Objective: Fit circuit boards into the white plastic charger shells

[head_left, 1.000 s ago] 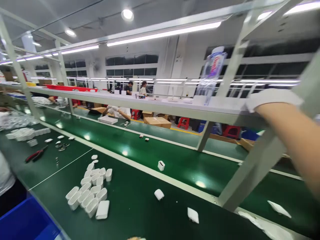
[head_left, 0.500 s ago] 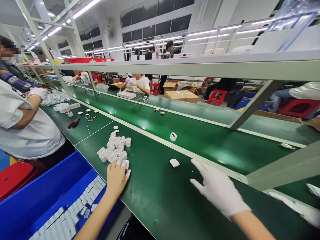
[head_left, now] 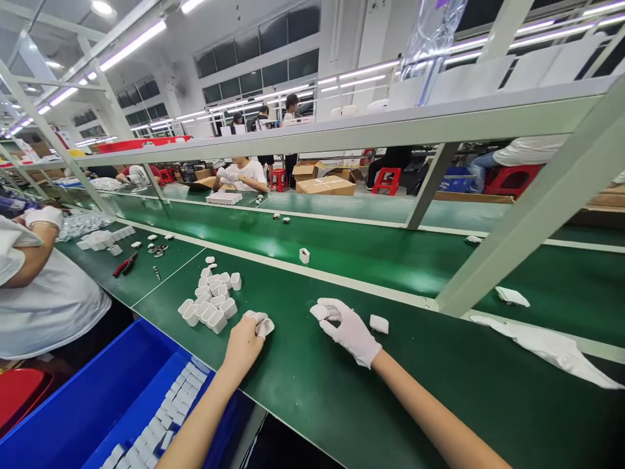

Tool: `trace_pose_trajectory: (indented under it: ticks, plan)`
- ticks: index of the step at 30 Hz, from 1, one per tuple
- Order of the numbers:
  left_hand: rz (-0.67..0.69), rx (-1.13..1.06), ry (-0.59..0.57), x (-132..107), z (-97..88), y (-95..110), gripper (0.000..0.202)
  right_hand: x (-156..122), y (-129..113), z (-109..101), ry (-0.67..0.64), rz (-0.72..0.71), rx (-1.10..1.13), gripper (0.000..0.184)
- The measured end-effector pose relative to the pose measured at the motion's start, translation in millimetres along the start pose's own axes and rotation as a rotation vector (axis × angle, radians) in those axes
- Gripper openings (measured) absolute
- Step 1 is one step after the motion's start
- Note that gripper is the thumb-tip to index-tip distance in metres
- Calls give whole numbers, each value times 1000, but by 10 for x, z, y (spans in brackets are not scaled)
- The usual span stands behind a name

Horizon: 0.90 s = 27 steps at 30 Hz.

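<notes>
My left hand [head_left: 245,341], with white coverings on some fingertips, grips a small white plastic housing [head_left: 265,327] just above the green bench. Left of it lies a loose cluster of similar hollow white housings [head_left: 215,317], several with open ends showing. My right hand [head_left: 347,331] wears a white glove, its thumb and fingers curled round a small white plastic piece [head_left: 319,312]; the fingers partly hide that piece. Another white piece [head_left: 379,324] rests on the bench beside the right wrist.
A blue bin [head_left: 146,365] holding rows of white housings sits by the bench's near edge. One white housing [head_left: 304,255] stands on the green conveyor [head_left: 254,238]. Red-handled pliers [head_left: 125,264] lie farther left, near a co-worker's gloved hand [head_left: 45,217]. A slanted post [head_left: 527,195] rises at right.
My left hand has lifted a housing from the cluster and moved right. My right hand has closed round a white piece that lay on the bench. The view has swung right.
</notes>
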<state>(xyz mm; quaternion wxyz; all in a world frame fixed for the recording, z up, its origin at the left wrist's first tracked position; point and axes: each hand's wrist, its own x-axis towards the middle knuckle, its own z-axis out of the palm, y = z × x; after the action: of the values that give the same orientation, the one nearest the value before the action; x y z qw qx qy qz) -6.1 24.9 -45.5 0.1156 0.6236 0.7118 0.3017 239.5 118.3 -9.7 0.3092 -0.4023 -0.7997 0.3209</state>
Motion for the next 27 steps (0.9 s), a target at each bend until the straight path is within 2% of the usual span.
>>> trace_pose_trajectory:
  ticks: [3,5,8,12,15,17,19,21,23,25,27]
  plan:
    - [57,-165,-161,34,153,315,19,-286,-237,-16,49,-26,144,49]
    - [78,-250,-235,54,272,501,17,-450,-382,-34,118,-34,166,50]
    - [60,-332,-231,57,347,682,20,-628,-542,-27,257,-42,123,47]
    - [43,-445,-141,-51,193,789,37,-739,-629,26,331,-123,9,57]
    - [176,-749,-189,-173,39,864,45,-772,-625,68,311,-165,-42,64]
    - [199,-946,-218,-225,20,923,42,-790,-601,98,311,-121,9,65]
    - [97,-1056,-201,-246,86,978,34,-808,-561,129,313,-35,125,60]
    - [-44,-1095,-160,-256,202,1012,32,-820,-506,159,249,55,251,54]
    - [-105,-1045,-132,-268,303,1012,27,-821,-441,182,163,141,348,53]
    - [-13,-939,-133,-275,342,972,19,-805,-383,190,137,237,420,55]
    - [124,-821,-120,-257,310,901,21,-772,-349,175,178,341,503,54]
